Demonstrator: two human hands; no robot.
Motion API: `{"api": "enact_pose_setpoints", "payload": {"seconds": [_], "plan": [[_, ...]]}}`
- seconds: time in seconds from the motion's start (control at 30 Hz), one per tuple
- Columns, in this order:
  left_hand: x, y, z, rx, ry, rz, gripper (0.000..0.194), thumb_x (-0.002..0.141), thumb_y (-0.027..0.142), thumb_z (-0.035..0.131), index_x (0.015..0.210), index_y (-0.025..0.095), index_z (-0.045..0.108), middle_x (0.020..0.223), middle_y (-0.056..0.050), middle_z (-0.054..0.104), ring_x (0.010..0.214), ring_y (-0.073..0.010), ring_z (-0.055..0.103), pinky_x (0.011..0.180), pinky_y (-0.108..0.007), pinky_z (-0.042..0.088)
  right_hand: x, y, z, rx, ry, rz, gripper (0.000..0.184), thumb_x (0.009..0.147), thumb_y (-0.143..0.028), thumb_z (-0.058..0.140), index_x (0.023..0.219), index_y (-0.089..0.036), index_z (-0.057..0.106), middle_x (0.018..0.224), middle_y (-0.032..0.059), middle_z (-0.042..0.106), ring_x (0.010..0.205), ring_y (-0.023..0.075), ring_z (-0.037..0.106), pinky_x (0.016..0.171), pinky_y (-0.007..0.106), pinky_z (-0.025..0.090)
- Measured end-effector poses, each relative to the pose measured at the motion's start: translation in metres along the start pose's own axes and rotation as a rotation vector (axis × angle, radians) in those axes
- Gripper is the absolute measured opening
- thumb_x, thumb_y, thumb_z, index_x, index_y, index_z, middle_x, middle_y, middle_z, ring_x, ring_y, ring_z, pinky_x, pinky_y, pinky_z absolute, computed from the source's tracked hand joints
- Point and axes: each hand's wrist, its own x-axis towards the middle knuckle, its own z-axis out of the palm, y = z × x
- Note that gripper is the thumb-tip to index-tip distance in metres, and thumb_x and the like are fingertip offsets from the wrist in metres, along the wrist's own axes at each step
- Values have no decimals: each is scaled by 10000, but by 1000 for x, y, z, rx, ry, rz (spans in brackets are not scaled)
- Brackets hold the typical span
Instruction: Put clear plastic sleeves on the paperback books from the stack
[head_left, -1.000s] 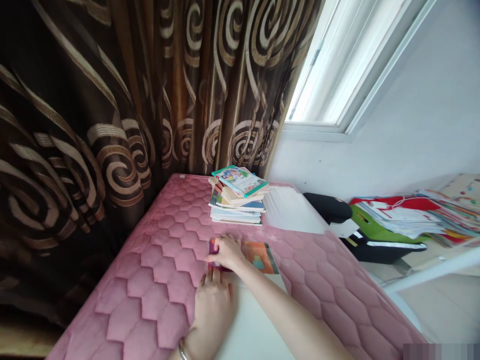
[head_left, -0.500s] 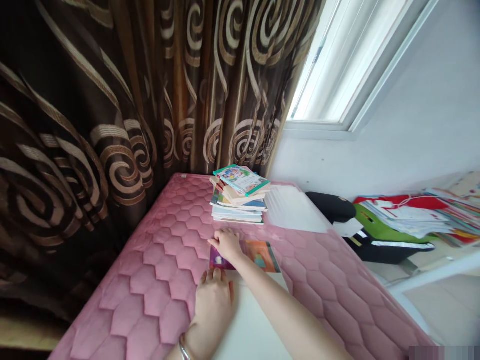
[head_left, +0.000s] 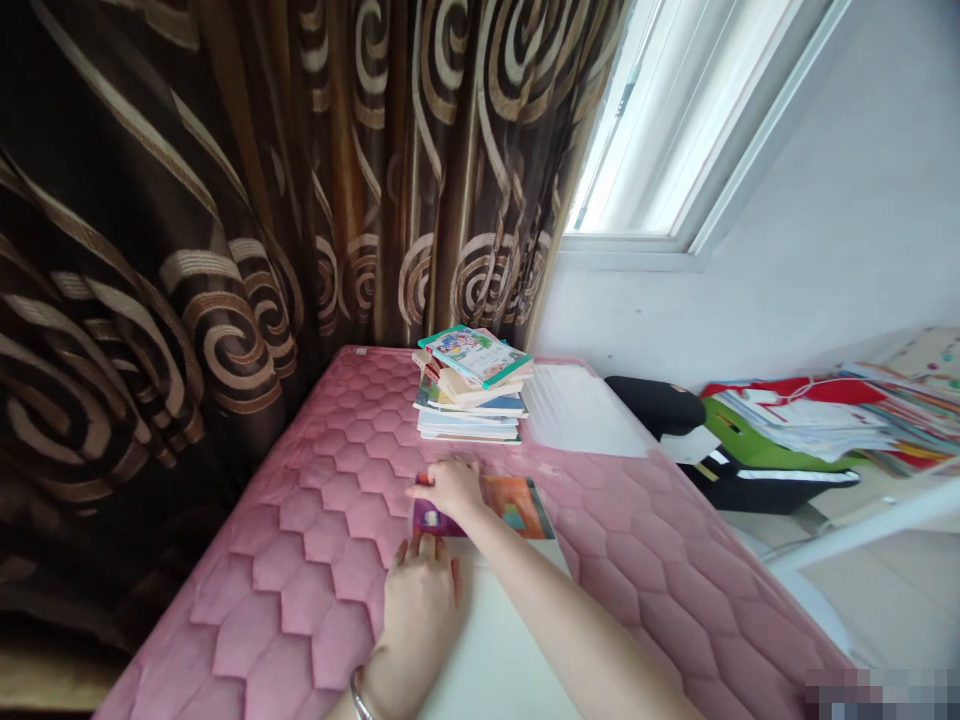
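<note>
A flat book-like item with an orange and purple picture (head_left: 517, 508) lies on the pink quilted mattress (head_left: 322, 520). From its lower edge a pale, smooth sheet (head_left: 491, 630) stretches towards me; whether the two are joined I cannot tell. My right hand (head_left: 452, 488) reaches across and rests on the picture's upper left part, thumb out to the left and fingers bent over the top. Nearer to me, my left hand (head_left: 424, 590), with a bangle at the wrist, lies palm down at the lower left corner, fingertips touching the picture's edge. Both palms are hidden.
Beyond my hands stands a stack of books (head_left: 472, 390), a green-edged one on top. Beside it lies a whitish translucent sheet (head_left: 589, 410). A patterned curtain (head_left: 405, 180) hangs behind. To the right are a black and green bag (head_left: 772, 470) and piled papers (head_left: 817, 425).
The view has shifted slightly, so everything sits a little further left. Both hands keep nearly the same places on the picture and sheet.
</note>
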Motion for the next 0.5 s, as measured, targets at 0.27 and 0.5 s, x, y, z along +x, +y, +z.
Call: {"api": "enact_pose_setpoints", "payload": {"seconds": [0.27,0.5], "plan": [[2,-2,0,-5,-23,-2,257,868,135,435,915,138,688,917,-86,673,867,-208,636,894,-392,489,5,-1,-5,49,22,17,385,879,-516,477,771,-219,696,851,62,713,844,203,615,829,368,313],[5,0,-3,64,-25,27,286,889,112,397,903,140,681,864,-79,672,822,-192,641,887,-377,491,-62,84,-36,202,25,-10,89,724,-343,695,741,-260,669,875,-28,668,902,164,572,760,278,334]]}}
